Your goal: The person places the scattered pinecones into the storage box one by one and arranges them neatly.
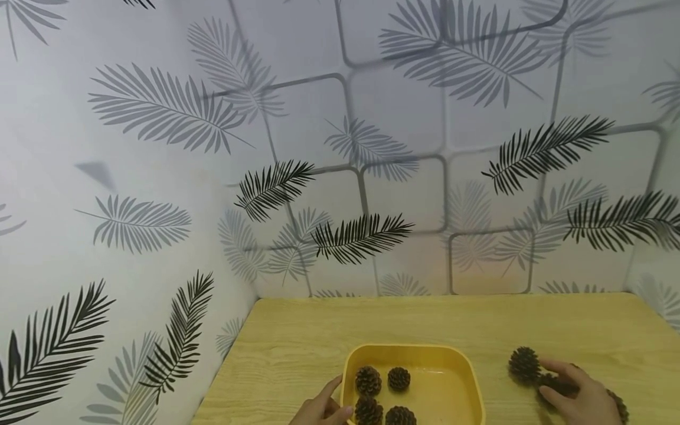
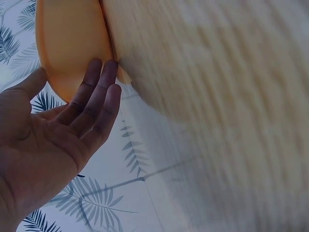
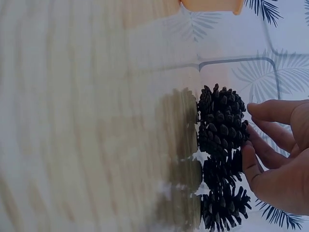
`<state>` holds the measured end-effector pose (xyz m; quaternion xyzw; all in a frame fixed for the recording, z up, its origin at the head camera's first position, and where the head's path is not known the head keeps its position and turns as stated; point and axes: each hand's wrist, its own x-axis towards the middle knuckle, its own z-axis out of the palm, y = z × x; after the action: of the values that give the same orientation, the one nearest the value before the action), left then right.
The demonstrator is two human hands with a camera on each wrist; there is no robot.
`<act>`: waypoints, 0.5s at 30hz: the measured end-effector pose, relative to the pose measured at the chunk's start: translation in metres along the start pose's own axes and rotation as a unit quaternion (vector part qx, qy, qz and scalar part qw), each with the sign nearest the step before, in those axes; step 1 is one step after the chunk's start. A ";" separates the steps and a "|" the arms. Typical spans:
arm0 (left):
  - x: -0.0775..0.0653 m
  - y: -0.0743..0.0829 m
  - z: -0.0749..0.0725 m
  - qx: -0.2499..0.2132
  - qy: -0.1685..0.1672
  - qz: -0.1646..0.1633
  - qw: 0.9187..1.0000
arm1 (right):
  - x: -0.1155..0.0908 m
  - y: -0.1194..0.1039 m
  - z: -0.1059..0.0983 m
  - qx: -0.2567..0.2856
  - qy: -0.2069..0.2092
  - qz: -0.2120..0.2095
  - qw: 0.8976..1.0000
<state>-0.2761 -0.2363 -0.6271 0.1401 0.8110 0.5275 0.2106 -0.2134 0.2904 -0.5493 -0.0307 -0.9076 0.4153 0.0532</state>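
Note:
At the left rim of a yellow plastic tray (image 1: 432, 398), my left hand (image 1: 321, 410) holds on, thumb at the edge and fingers against the outer wall. In the left wrist view these fingers (image 2: 99, 87) lie fairly straight along the tray's wall (image 2: 72, 43). Several brown pine cones, one of them small (image 1: 399, 379), lie in the tray. On the table to the right, my right hand (image 1: 584, 401) pinches a dark pine cone (image 1: 560, 385) between thumb and fingers. Another pine cone (image 1: 524, 365) sits just beyond its fingertips. More pine cones (image 3: 224, 208) stand close by in the right wrist view.
The light wood table (image 1: 297, 330) runs back to a wall (image 1: 404, 118) covered in leaf and rounded-line patterns. One more pine cone (image 1: 618, 406) shows partly behind the right hand. The tray's front edge is cut off by the head view.

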 end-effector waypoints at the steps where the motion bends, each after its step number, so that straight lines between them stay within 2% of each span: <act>1: 0.000 0.000 0.000 0.001 0.000 0.002 1.000 | 0.000 0.000 0.000 -0.006 0.002 -0.001 1.000; 9: 0.002 -0.003 0.001 -0.004 0.002 -0.002 1.000 | 0.000 0.003 0.007 -0.023 0.025 -0.001 0.999; 12: 0.001 -0.003 0.002 0.001 0.005 -0.002 1.000 | 0.001 0.002 0.010 -0.023 0.011 0.010 1.000; 15: 0.000 -0.001 0.002 0.006 0.007 -0.001 1.000 | 0.003 0.000 0.009 -0.026 -0.027 0.034 0.999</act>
<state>-0.2748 -0.2351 -0.6285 0.1370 0.8160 0.5230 0.2047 -0.2172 0.2838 -0.5554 -0.0520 -0.9175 0.3941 0.0134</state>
